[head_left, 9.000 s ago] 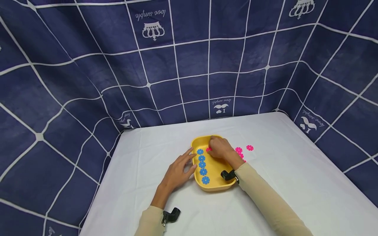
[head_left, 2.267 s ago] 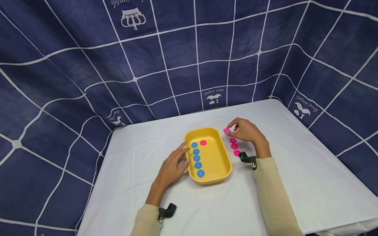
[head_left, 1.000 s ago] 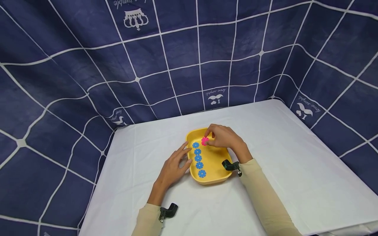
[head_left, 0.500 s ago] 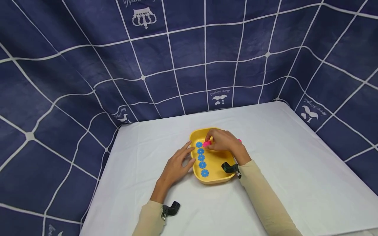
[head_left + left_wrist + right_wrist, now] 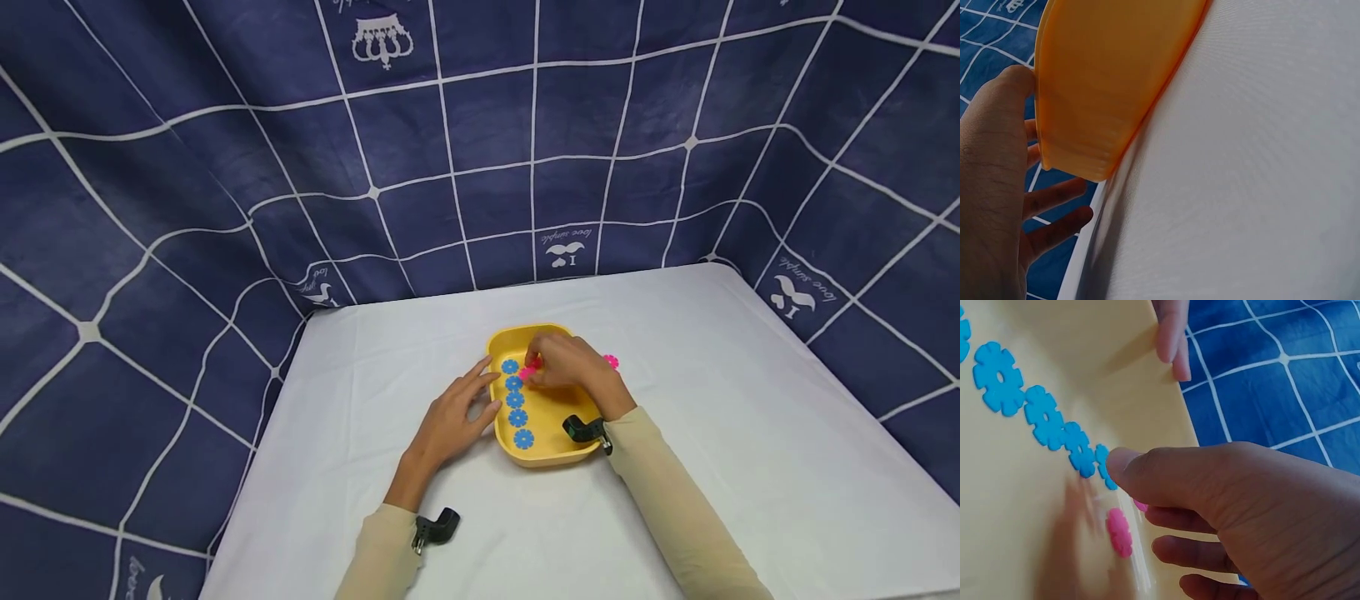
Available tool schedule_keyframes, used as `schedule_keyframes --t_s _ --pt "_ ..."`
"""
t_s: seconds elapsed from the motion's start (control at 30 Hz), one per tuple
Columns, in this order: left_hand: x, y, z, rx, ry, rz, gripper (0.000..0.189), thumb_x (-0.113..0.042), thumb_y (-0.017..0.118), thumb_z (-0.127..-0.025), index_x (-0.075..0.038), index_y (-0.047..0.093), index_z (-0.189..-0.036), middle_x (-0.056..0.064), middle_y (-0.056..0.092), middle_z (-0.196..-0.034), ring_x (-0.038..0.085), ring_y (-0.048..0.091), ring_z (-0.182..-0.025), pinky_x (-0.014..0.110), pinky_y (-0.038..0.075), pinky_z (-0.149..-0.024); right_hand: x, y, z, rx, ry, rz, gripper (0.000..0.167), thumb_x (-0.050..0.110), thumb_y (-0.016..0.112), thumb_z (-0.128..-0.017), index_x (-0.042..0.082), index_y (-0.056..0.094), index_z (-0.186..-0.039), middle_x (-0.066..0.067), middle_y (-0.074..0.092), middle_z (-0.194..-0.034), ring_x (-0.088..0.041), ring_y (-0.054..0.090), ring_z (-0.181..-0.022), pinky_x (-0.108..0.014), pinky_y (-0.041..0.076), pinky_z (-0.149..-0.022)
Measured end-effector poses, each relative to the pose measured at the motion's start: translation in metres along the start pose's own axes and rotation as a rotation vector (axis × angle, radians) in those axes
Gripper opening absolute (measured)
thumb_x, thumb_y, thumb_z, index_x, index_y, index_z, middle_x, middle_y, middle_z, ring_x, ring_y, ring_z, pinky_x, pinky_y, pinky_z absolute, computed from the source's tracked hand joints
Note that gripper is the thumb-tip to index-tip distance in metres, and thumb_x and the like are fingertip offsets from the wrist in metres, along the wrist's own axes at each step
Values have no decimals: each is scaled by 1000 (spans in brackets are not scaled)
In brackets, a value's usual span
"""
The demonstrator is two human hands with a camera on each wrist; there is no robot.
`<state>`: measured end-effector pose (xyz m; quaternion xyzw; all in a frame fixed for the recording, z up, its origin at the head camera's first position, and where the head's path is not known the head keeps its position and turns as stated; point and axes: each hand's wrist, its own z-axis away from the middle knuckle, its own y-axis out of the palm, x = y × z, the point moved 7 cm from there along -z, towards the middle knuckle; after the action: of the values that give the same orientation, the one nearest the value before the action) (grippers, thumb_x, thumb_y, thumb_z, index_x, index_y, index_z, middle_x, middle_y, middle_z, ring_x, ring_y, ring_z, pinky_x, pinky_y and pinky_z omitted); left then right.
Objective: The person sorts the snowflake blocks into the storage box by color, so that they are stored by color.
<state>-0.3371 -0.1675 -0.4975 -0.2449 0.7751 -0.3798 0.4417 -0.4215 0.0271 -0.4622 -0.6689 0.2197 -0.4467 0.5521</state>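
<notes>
A yellow tray (image 5: 555, 429) stands on the table with a column of blue flower-shaped plastic discs (image 5: 517, 417) along its left side. My right hand (image 5: 568, 367) reaches into its far part, pinching a pink flower-shaped disc (image 5: 527, 374) near the blue ones. Another pink disc (image 5: 537, 363) is partly hidden by the fingers. Seen from the right wrist, the thumb (image 5: 1166, 478) hides the index fingertip, and a pink disc (image 5: 1119, 532) shows below it. My left hand (image 5: 453, 421) rests with spread fingers at the tray's left rim; its thumb (image 5: 1013, 81) touches the edge.
On the white tablecloth (image 5: 360, 417), right of the tray, a pink disc (image 5: 612, 362) peeks out beside my right forearm, which hides some of the cloth there. A dark blue checked curtain (image 5: 480, 150) hangs behind and at both sides of the table.
My right hand has carried a pink disc from the cloth on the right into the tray, then lowered it slightly nearer to me. The left hand has stayed at the rim. The head view has shifted.
</notes>
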Motion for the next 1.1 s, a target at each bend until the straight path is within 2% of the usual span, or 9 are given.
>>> schedule_keyframes --t_s 0.27,0.57,0.67,0.9,1.1 --pt "-1 0 1 13 6 6 56 -59 55 -108 -30 58 -155 -18 33 -174 14 56 -141 50 53 -112 -2 4 1 45 44 61 33 36 89 -88 13 81 -109 1 71 -105 -18 64 -91 -40 60 -85" --pt "-1 -1 2 19 -7 -9 56 -59 55 -108 -32 57 -156 -19 31 -175 13 56 -141 48 52 -113 0 10 0 80 68 124 26 37 88 -90 16 79 -102 0 71 -105 -20 63 -87 -43 59 -88" --pt "-1 -2 2 22 -9 -12 55 -59 55 -108 -32 57 -156 -21 29 -175 13 56 -140 48 52 -113 0 11 0 68 58 152 24 36 88 -90 17 78 -99 1 71 -103 -20 63 -86 -43 58 -86" --pt "-1 -4 0 3 13 -8 56 -59 55 -108 -29 59 -155 -16 33 -174 15 55 -143 50 53 -112 0 11 -3 56 46 161 23 36 88 -89 16 79 -96 2 72 -96 -19 63 -81 -40 58 -80" --pt "0 -1 2 20 -11 -7 58 -62 53 -108 -32 56 -157 -19 30 -175 14 55 -142 50 51 -113 -1 11 -3 65 56 144 24 36 89 -88 16 79 -98 2 71 -99 -19 62 -83 -40 58 -81"
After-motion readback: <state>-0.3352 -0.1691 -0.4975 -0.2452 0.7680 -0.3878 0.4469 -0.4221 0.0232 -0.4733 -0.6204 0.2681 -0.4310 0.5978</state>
